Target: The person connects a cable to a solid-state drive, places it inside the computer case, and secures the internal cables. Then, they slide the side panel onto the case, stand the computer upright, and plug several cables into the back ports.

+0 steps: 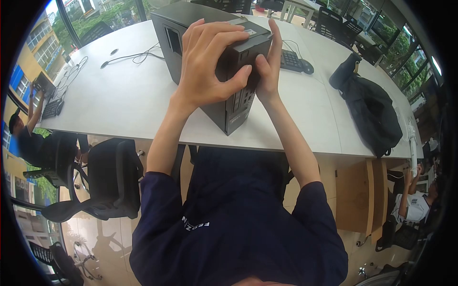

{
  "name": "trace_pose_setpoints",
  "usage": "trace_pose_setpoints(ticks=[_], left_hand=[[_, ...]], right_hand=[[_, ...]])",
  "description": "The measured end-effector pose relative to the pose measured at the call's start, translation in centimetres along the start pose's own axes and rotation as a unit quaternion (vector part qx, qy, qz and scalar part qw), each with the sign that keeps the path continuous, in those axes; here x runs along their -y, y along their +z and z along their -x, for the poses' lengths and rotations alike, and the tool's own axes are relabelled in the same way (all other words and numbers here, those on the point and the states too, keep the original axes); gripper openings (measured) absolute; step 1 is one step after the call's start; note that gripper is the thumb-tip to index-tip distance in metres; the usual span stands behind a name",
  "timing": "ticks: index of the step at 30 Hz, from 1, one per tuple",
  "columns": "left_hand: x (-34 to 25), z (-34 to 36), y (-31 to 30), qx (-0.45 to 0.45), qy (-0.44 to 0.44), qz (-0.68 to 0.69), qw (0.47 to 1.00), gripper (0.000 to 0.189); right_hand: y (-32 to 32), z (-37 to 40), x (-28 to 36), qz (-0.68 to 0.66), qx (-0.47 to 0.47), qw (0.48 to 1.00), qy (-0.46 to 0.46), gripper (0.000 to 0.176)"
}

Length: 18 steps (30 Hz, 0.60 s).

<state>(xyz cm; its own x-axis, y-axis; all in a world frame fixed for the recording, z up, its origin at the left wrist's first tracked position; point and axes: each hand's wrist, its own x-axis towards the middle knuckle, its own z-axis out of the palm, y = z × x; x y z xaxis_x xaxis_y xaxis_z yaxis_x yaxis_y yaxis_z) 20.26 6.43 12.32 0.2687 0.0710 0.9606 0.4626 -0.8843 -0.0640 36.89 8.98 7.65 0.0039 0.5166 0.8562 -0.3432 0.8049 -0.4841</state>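
Observation:
A black desktop computer tower [234, 114] stands upright on the white table, one narrow ported face turned toward me. My left hand [202, 66] lies over its upper left edge, fingers bent across the top and thumb against the near face. On the opposite side, my right hand [270, 71] presses along the tower's right panel, fingers pointing up and thumb at the near corner. Between them the two hands hold the tower; its right panel is mostly hidden. A dark cable [136, 58] lies on the table to the left of it.
Right of the tower are a black keyboard [290, 60] and mouse [306, 66]. A black backpack [374, 112] lies farther right on the table [315, 121]. An office chair [113, 178] stands at left, a wooden cabinet [353, 190] at right. Other people sit at both sides.

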Motion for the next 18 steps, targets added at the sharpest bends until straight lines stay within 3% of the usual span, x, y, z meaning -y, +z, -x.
trace_pose_setpoints(ticks=[5,8,13,18], left_hand=[[0.2,0.0,-0.5,0.008,0.005,0.007,1.000,0.051],[0.8,0.3,-1.3,0.003,0.016,0.021,1.000,0.051],[2.1,1.0,-2.8,0.010,0.029,0.035,0.999,0.051],[4.1,2.1,-4.5,-0.012,0.004,0.065,0.998,0.049]], right_hand=[[-0.5,-0.3,-0.2,0.026,0.051,0.994,0.091,0.093],[0.7,0.3,0.1,0.073,0.018,0.995,0.069,0.082],[3.1,0.8,0.2,0.035,-0.004,0.997,0.065,0.070],[5.7,0.6,-0.6,0.087,-0.018,0.995,0.044,0.070]])
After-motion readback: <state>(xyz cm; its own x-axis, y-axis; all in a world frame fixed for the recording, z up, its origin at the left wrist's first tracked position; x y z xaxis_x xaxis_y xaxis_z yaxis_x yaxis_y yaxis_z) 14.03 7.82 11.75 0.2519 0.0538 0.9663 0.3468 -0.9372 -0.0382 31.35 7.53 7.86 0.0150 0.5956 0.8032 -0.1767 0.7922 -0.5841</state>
